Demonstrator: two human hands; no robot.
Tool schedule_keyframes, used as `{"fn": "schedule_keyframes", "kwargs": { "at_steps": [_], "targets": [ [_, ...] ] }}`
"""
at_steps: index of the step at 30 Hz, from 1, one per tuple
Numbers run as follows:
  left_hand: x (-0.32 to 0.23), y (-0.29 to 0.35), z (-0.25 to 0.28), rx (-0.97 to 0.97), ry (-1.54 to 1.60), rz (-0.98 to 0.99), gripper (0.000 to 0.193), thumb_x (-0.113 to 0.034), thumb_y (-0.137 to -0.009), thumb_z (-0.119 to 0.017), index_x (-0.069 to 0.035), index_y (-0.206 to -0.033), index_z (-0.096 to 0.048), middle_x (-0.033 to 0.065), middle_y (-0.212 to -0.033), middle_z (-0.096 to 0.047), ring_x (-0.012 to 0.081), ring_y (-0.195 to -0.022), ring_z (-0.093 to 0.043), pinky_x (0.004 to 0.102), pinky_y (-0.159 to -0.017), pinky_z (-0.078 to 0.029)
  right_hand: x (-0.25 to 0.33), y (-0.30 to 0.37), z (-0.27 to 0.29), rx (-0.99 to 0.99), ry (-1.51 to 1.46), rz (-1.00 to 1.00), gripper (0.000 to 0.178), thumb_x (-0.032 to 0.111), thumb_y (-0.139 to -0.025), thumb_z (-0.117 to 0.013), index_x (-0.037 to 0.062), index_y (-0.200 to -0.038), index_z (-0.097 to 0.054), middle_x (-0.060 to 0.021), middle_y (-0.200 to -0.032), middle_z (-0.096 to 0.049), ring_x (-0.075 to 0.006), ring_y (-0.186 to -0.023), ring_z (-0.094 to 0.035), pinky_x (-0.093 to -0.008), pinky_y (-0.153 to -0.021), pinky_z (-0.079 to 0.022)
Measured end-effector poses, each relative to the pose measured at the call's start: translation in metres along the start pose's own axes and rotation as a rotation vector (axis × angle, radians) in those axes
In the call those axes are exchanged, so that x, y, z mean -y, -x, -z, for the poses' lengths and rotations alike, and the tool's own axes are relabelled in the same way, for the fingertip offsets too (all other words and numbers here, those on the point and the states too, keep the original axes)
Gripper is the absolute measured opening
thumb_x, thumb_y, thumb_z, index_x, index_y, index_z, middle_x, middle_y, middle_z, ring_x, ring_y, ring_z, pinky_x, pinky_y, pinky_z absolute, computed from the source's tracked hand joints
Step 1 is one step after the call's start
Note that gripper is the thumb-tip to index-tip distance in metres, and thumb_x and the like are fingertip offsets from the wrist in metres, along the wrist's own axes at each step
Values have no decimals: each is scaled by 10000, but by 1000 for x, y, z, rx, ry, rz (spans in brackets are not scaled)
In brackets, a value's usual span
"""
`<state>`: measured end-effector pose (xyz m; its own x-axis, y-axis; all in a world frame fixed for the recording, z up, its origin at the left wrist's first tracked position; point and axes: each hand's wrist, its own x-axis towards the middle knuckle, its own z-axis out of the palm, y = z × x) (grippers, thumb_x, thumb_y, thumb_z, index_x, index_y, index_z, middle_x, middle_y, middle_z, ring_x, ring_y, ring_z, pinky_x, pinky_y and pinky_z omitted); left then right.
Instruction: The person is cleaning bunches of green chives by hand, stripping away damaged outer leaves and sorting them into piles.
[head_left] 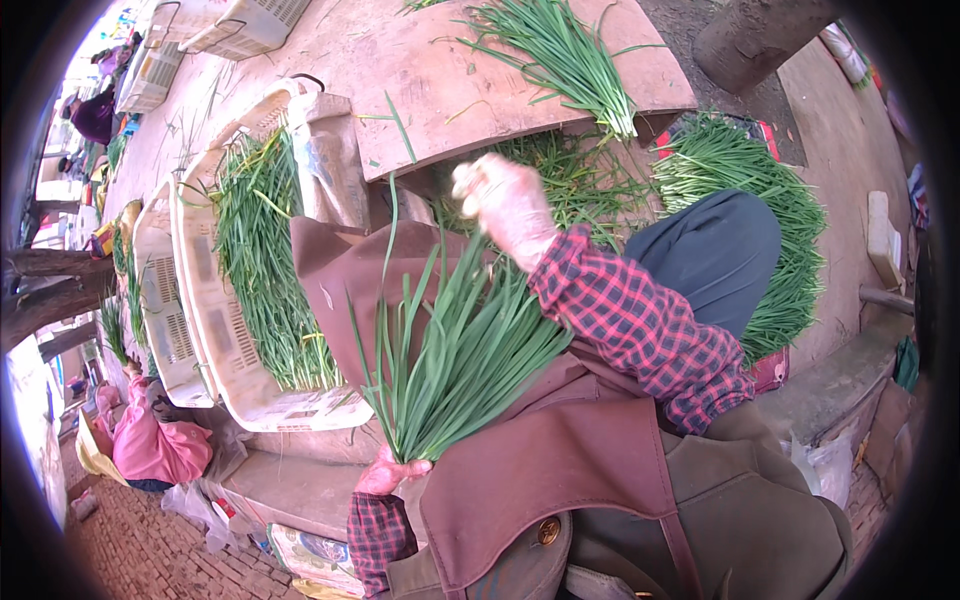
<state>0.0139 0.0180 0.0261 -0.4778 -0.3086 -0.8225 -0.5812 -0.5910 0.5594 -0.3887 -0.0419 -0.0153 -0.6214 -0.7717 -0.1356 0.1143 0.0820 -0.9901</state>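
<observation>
My left hand [392, 474] is closed round the lower ends of a bunch of garlic chives [465, 350]. The long flat green leaves fan up and to the right across the brown apron [345, 285] on my lap. Above the leaf tips, my right hand [508, 205] is raised near the front edge of a wooden board [430, 90], its fingers curled together. Whatever it may pinch is too small or hidden to make out. Another bunch of chives [570, 65] lies on the board, white ends toward me. Loose trimmed leaves [575, 180] lie below the board's edge.
To the left stand white plastic crates [240, 385], one filled with chives [265, 260]. A large pile of chives [770, 230] lies to my right, beside my knee. A tree trunk [755, 45] rises at the far right. A person in pink [160, 435] sits at far left.
</observation>
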Motion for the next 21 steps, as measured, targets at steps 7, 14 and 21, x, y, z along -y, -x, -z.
{"fn": "schedule_keyframes", "kwargs": {
  "at_steps": [7, 14, 21],
  "targets": [
    [17, 2, -2, -42, 35, -13, 377, -17, -741, -779, -74, -1067, -598, -6, -800, -582, 95, -631, -498, 251, -522, -376, 34, -21, 69, 385, 298, 120, 183, 195, -914, -636, 25, -941, -698, -53, -844, -697, -118, -762, -647, -282, -687, -518],
    [13, 2, 1, -35, 19, 14, 387, -41, -737, -793, -75, -1070, -599, -2, -805, -595, 97, -642, -514, 252, -526, -385, 40, -7, 52, 881, 581, 277, 311, 268, -844, -697, 33, -1047, -692, -134, -955, -680, -290, -932, -650, -376, -830, -509],
    [19, 0, 2, -28, 129, -5, 412, -48, -731, -807, -82, -1083, -598, -1, -822, -602, 98, -648, -524, 248, -524, -390, 1, 7, 16, 974, 552, 428, 326, 286, -839, -683, 22, -1031, -687, -149, -918, -672, -327, -852, -655, -410, -758, -516]
  ]
}}
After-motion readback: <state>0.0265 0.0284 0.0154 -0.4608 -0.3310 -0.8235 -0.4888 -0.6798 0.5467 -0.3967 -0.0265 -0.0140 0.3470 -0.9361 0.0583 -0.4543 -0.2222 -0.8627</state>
